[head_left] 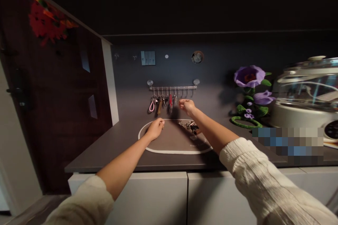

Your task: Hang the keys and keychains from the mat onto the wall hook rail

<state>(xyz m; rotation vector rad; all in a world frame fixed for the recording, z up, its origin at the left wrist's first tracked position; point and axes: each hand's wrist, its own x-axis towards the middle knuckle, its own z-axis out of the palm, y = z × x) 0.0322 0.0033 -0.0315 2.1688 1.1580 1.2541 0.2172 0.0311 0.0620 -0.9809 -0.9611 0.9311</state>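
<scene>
My right hand [187,106] is raised in front of the wall, just under a metal hook rack [173,88]. Its fingers are curled together close to a small key [175,99] on the rack; whatever they may hold is too small to make out. To the left on the same rack hang a pink loop [151,105], a brown strap [160,106] and a red key holder [170,100], among several keys. My left hand [156,128] rests low over the grey-brown mat [171,144], fingers closed, their inside hidden. Loose keys [190,125] lie on the mat, partly behind my right forearm.
A purple knitted flower [249,76] and a glass-topped appliance [303,112] stand right on the dark counter [105,147]. Overhead is a shelf [185,10]. A switch panel [148,58] is on the wall. At far left is a dark door [60,112].
</scene>
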